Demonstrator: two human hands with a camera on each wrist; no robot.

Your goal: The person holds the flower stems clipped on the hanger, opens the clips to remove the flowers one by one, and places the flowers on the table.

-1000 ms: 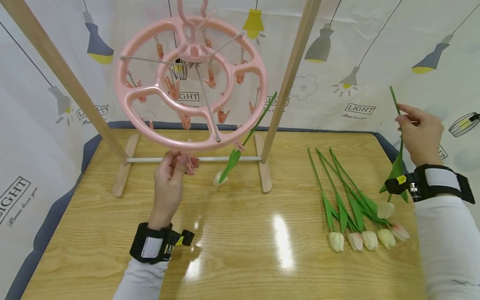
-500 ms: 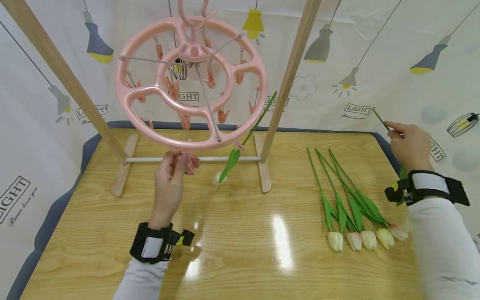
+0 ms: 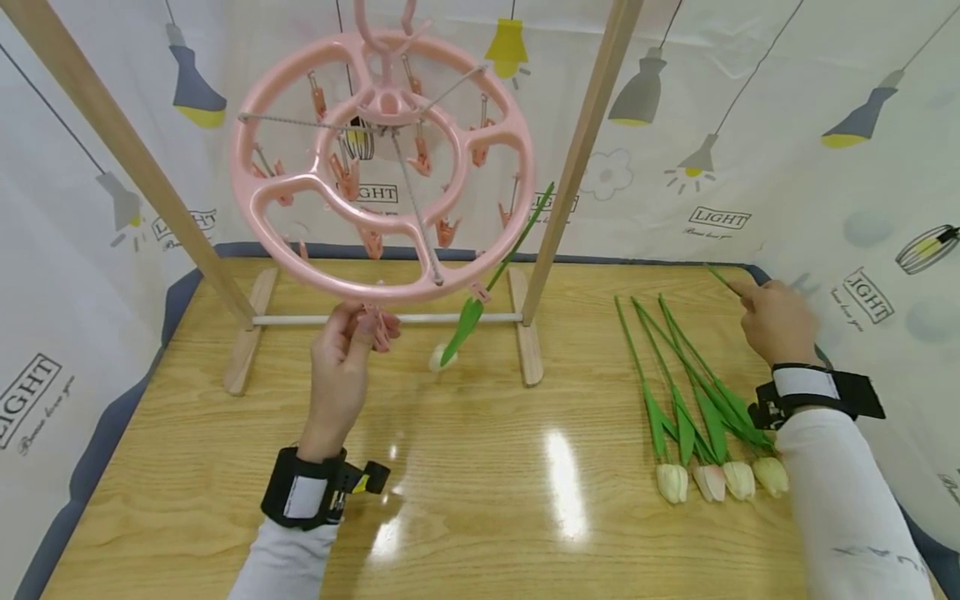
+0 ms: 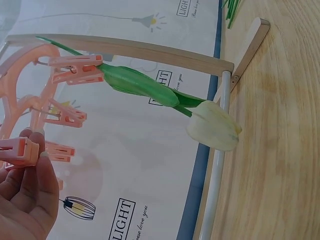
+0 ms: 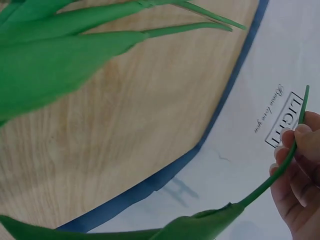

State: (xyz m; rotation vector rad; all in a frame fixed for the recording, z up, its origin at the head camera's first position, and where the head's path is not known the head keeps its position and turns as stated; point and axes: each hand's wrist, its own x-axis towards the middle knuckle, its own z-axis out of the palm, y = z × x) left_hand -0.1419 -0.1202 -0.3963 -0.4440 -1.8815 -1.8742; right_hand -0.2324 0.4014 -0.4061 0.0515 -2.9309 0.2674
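My left hand (image 3: 341, 346) pinches a pink clothespin (image 3: 381, 327) under the front rim of the round pink hanger (image 3: 352, 287). On the far right, my right hand (image 3: 780, 321) holds an artificial tulip by its green stem (image 5: 272, 177); the bloom is out of sight. Another tulip with a white bloom (image 4: 214, 126) hangs head down from a neighbouring clothespin (image 4: 77, 69), its stem pointing up past the rim. Several tulips (image 3: 693, 417) with white and pale pink blooms lie on the table, stems pointing away, left of my right forearm.
A wooden stand (image 3: 581, 158) with a white crossbar (image 3: 457, 317) carries the hanger. More pink clothespins (image 3: 420, 157) dangle around its rings. The wooden table (image 3: 480, 500) reaches back to a white printed cloth (image 3: 795, 100) behind and at the sides.
My right hand has moved left and down toward the table with the tulip, its stem swinging from upright to pointing left. My left hand stays at the clothespin.
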